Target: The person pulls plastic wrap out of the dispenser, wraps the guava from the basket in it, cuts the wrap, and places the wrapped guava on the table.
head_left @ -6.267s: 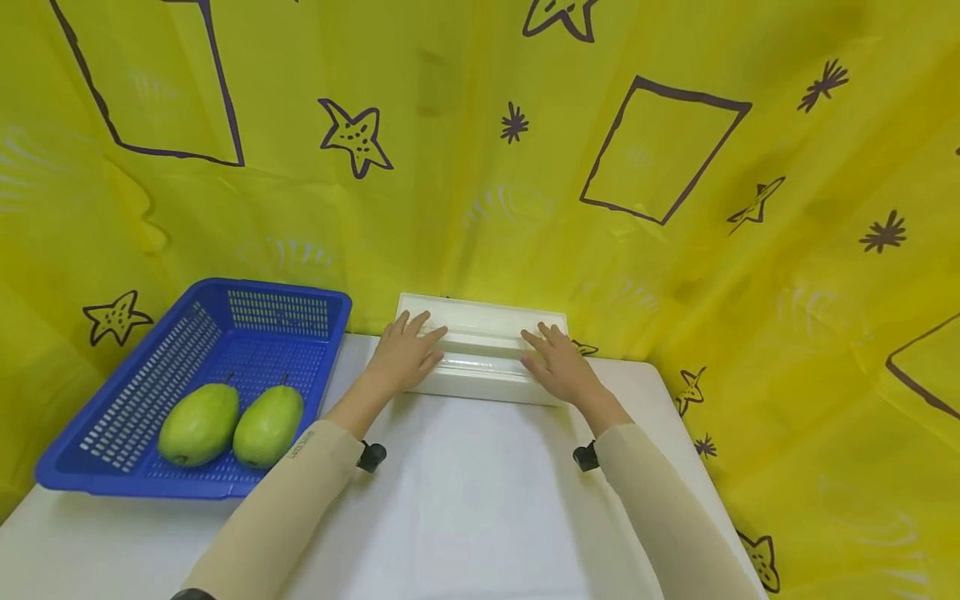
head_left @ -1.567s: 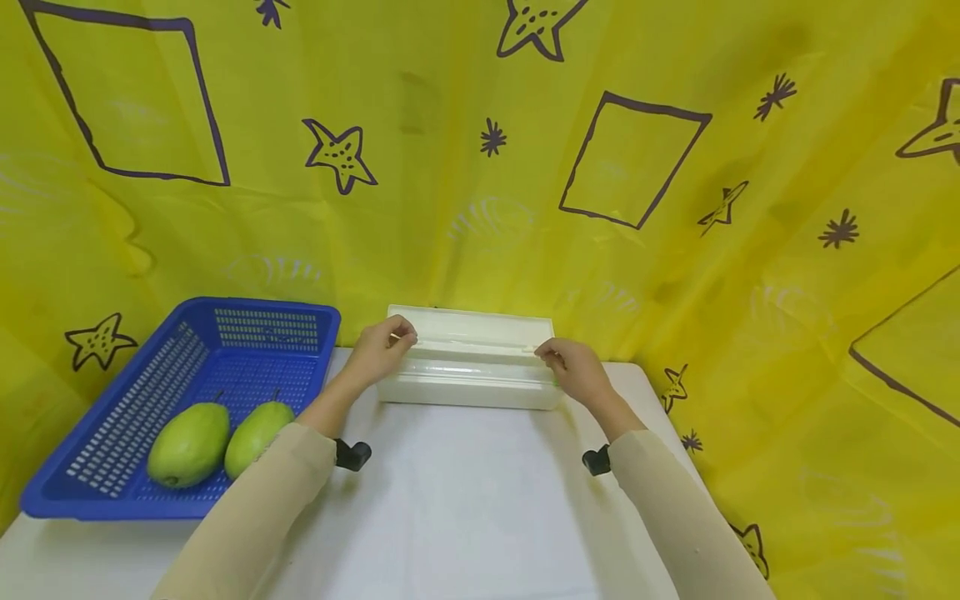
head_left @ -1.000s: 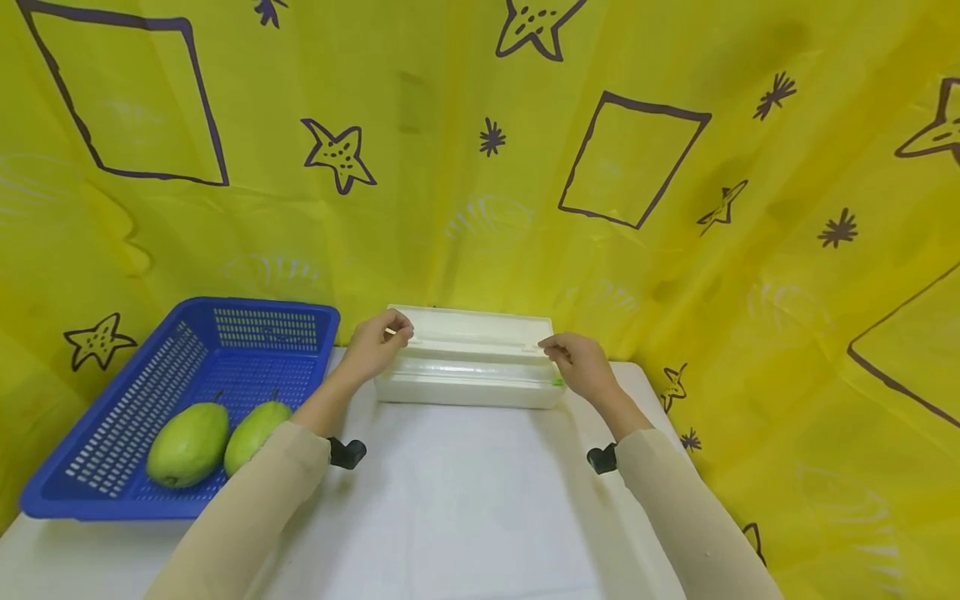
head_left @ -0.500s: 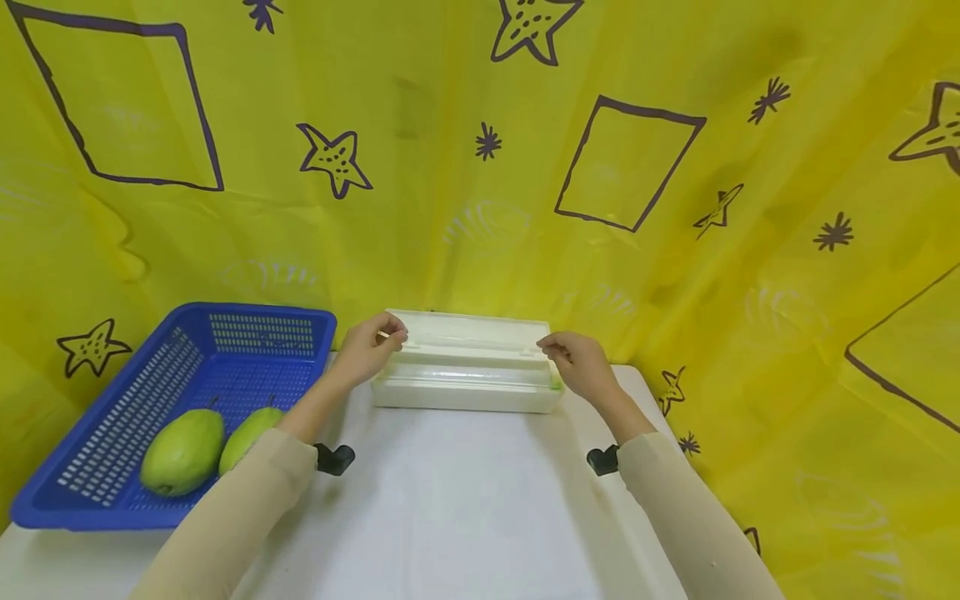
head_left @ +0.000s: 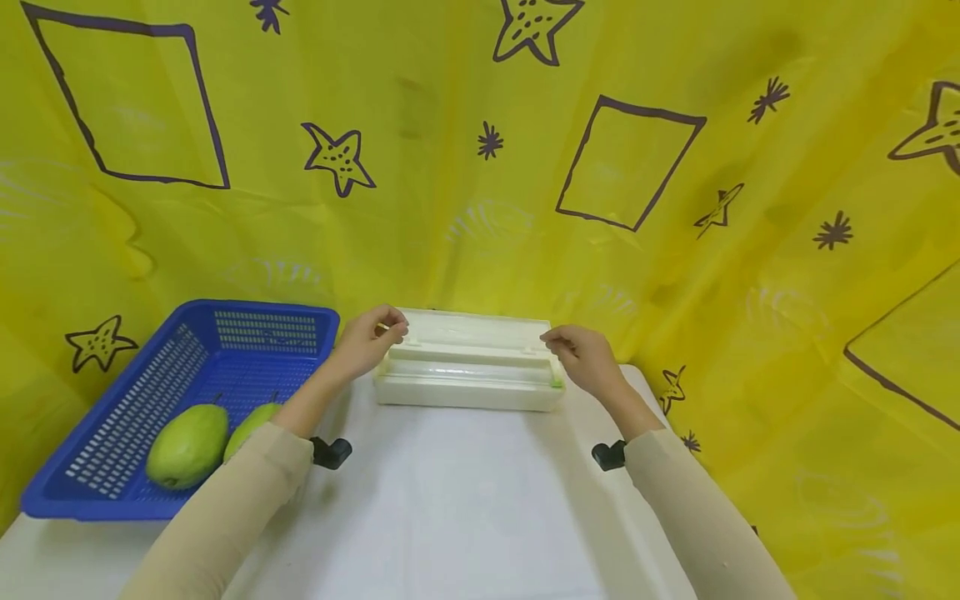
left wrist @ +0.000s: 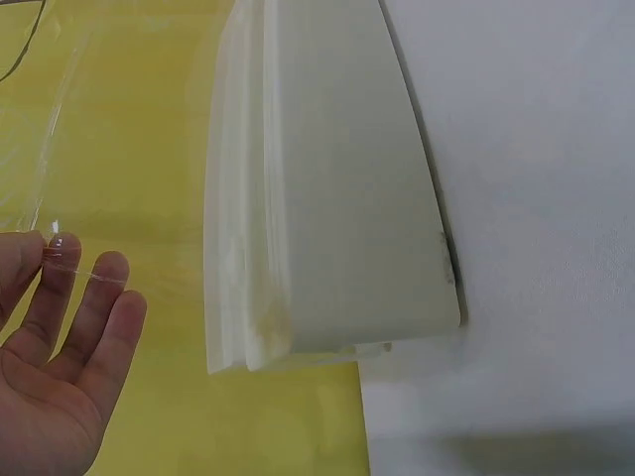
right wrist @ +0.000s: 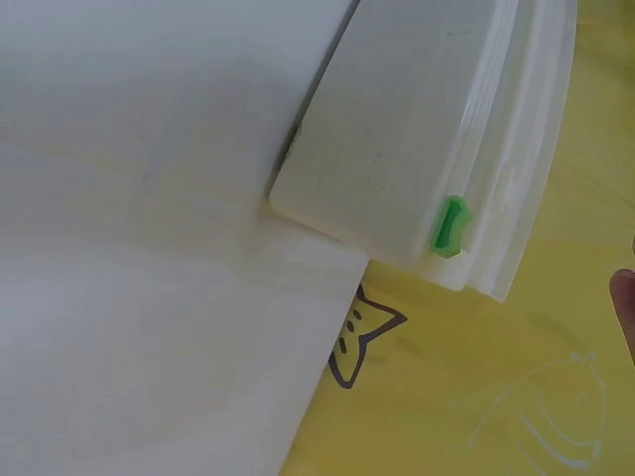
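Observation:
A white cling film dispenser (head_left: 468, 395) stands at the back of the table, its lid (head_left: 480, 328) tipped up and a shiny roll (head_left: 472, 372) inside. Above its left end, my left hand (head_left: 366, 342) pinches the clear cling film between thumb and forefinger. In the left wrist view, that film (left wrist: 45, 159) stretches away from the fingertips, beside the dispenser. My right hand (head_left: 588, 360) is over the right end, thumb and fingertips together at the film's other corner. Only one fingertip (right wrist: 623, 297) of it shows in the right wrist view. A green slider (right wrist: 451, 228) sits on the dispenser's end.
A blue plastic basket (head_left: 90, 500) stands on the left, with two green fruits (head_left: 187, 447) in it; my left sleeve partly covers one. The white table (head_left: 465, 500) ends at a yellow patterned curtain (head_left: 420, 250) behind and to the right.
Earlier, both hands lay spread on the dispenser. Since then their fingers have come together in pinches, and both hands have risen slightly and drawn apart, uncovering more of the roll and the green end.

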Available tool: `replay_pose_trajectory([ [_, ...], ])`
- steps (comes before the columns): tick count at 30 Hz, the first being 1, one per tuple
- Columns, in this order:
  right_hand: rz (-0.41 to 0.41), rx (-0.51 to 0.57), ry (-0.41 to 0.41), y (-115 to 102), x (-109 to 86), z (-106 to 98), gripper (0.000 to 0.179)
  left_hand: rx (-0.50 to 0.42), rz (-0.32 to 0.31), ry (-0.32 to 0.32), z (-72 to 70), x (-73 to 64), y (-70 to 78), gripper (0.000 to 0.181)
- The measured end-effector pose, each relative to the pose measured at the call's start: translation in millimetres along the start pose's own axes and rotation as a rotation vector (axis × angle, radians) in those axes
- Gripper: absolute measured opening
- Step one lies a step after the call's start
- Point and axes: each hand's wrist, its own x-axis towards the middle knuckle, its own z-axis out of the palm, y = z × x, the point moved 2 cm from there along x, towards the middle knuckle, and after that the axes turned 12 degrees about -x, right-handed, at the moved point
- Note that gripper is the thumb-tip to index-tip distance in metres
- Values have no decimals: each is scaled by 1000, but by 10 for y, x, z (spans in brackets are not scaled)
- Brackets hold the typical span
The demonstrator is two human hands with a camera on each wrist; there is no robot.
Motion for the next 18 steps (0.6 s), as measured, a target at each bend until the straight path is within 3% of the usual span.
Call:
replay_pose_trajectory([
  [18, -25, -17, 36, -54, 13, -121, 16, -12, 61, -7, -44, -25, 106, 20],
])
